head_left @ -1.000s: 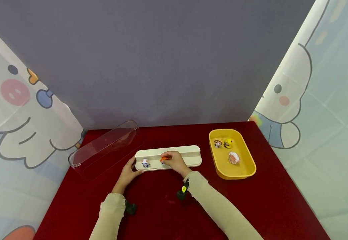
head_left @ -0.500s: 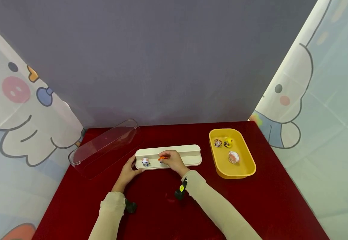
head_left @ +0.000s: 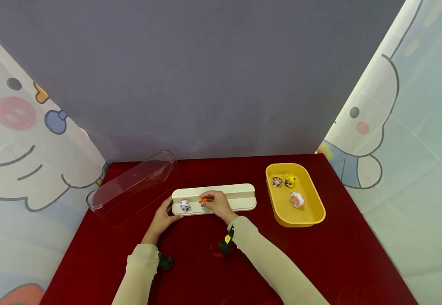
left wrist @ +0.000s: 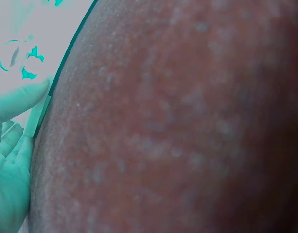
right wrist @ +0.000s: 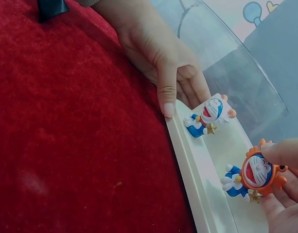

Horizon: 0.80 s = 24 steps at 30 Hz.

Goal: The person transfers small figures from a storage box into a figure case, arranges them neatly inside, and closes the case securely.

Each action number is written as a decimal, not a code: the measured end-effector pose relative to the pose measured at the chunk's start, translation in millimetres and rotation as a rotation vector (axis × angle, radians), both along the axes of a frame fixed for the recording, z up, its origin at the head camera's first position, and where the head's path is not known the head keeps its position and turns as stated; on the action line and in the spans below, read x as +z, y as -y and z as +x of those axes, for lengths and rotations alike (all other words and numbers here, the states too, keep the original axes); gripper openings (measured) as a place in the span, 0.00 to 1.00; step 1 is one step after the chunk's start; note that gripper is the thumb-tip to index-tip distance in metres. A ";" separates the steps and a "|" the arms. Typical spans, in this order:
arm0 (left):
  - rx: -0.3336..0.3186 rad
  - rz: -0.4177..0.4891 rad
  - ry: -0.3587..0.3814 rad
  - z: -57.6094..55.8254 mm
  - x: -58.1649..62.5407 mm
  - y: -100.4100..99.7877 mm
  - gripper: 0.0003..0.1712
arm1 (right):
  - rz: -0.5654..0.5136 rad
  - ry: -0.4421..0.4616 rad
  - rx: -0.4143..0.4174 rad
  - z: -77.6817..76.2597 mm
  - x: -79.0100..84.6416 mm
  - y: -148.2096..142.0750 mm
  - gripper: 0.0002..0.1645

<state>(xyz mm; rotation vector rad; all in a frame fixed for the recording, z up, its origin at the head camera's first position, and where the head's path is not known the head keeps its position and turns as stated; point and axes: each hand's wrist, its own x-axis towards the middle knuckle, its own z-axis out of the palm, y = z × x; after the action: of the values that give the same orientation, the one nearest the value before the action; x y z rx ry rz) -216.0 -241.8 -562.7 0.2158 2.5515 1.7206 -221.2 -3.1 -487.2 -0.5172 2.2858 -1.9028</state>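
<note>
Orange-hooded figurine: located at the cream tray, over the near, lower level and left of the tray's middle; contact between its base and the tray cannot be determined. The right hand is narrowed in a pinch on this figurine, thumb on the hood. The left hand grips the left end of the tray, thumb along the near edge. A white-hooded figurine is on the lower level near the tray's left end, apart from the orange-hooded one. The raised ledge follows the tray's far edge; right of the right hand, both levels continue as free length to the rounded right end. Beyond the tray's far left corner, a clear case lies obliquely, near but apart. Right of the tray, across a strip of red bench, stands a yellow basin with three figures inside its rim. Behind the tray, a narrow strip of bench ends at a grey panel; in front of the tray, the bench surface is broader, crossed by both forearms.
</note>
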 end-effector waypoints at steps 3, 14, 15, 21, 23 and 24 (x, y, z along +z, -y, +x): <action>0.012 -0.005 0.000 -3.9 -9.2 2.4 0.52 | 0.000 -0.003 -0.003 1.3 1.4 2.2 0.14; 0.022 -0.017 0.011 -6.0 -15.4 5.2 0.52 | 0.026 0.000 -0.039 -16.1 -30.5 12.3 0.13; 0.023 -0.013 0.015 -5.4 -15.3 5.2 0.52 | 0.034 0.003 -0.045 -18.0 -35.6 13.4 0.13; 0.024 -0.004 0.026 -7.8 -16.9 5.4 0.52 | 0.035 -0.051 -0.039 -23.1 -47.3 14.9 0.12; 0.032 -0.004 0.022 -9.0 -17.3 5.2 0.52 | 0.035 -0.068 -0.037 -23.5 -47.5 15.3 0.11; 0.033 -0.009 0.018 -9.5 -17.2 5.2 0.52 | 0.040 -0.078 -0.039 -23.7 -47.6 15.8 0.11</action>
<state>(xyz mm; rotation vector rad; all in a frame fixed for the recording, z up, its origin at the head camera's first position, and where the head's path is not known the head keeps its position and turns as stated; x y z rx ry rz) -225.5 -246.9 -579.8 0.1575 2.5641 1.7139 -244.9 -19.0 -534.8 -0.5556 2.3937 -1.8823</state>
